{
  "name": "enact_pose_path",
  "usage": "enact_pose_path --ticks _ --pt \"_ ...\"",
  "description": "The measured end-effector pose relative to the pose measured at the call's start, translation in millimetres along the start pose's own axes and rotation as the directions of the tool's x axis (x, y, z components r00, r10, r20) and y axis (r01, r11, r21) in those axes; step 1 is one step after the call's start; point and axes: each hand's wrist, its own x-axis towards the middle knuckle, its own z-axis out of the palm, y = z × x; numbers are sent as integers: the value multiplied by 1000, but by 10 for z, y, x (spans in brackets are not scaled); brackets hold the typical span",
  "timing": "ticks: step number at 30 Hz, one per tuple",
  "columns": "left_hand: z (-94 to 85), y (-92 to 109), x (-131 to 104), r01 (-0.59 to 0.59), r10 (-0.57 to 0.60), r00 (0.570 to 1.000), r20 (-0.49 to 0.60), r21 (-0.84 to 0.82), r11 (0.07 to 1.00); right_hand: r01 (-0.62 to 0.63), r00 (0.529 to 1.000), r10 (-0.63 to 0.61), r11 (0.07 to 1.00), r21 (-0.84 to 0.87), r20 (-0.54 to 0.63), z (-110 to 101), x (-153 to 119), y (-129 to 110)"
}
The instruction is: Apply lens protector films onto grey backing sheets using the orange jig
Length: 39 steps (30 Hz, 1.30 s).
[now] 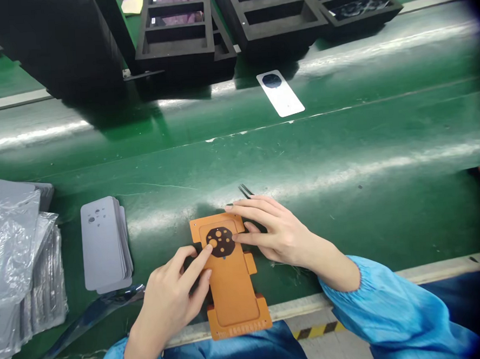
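An orange fixture plate (234,293) with a shallow phone-shaped recess lies at the bench's front edge. A black rounded piece with several holes (223,246) sits near the top of that recess. My left hand (173,286) has its index fingertip on the piece's left edge and its thumb by the fixture's side. My right hand (282,234) reaches in from the right, one fingertip at the piece's right edge and another on the fixture's top edge. Dark tweezers (246,190) stick out past the right hand's fingers, apparently tucked in it; their other end is hidden.
Left stands a stack of grey phone-shaped panels (101,247), with plastic-wrapped panels (22,274) beyond and a dark film strip (89,316) in front. A white panel with a black piece (281,93) lies farther back. Black compartment trays (175,48) line the rear.
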Motion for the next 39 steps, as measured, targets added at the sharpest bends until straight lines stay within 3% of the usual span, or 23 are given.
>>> enact_pose_path --ticks 9,13,23,34,39 --pt "-9 8 -1 -10 10 1000 -10 12 1000 70 990 -65 997 39 -127 33 11 -34" --pt "-17 7 -1 -8 8 1000 -12 0 1000 61 994 -58 998 31 -88 54 13 -38" --pt "5 32 -12 57 -65 996 -68 -105 993 -110 992 112 993 31 -58 69 1 -122" --pt "37 12 -33 194 -237 960 -152 -250 949 -335 942 336 940 66 4 136 -3 -225" --pt "16 7 -44 97 -173 955 -242 -297 950 -457 888 459 877 148 29 202 22 -208"
